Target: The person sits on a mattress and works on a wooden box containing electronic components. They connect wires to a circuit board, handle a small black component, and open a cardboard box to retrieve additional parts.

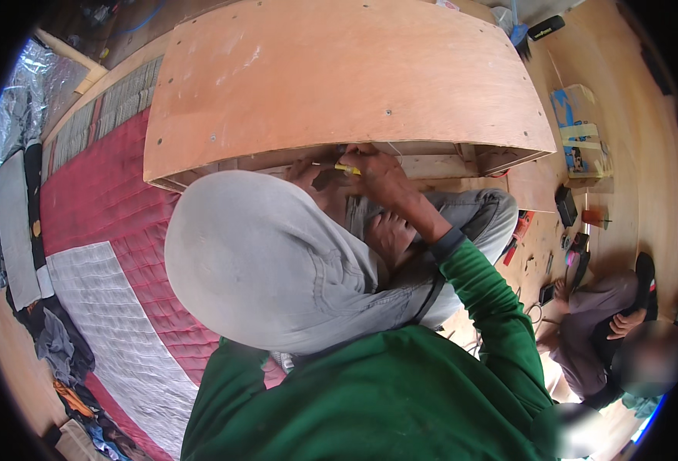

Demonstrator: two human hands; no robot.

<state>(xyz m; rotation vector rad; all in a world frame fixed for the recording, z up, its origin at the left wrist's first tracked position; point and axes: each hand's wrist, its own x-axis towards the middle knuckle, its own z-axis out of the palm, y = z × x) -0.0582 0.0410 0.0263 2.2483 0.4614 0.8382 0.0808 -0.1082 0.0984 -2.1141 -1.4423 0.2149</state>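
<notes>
In front of my crossed legs, both hands work close together at the open side of a plywood box. My right hand is closed around a small yellow object, whose kind I cannot make out. Just beside it, my left hand has its fingers curled; what they pinch, if anything, is too small to name. A thin pale wire shows at the box opening above my right hand. My bare foot lies below the hands, and my grey-trousered knee covers my left forearm.
A red and grey quilted mat spreads at the left. On the right lie a red-handled tool, a taped clear container, a black box and an orange cup. Another person sits at the lower right.
</notes>
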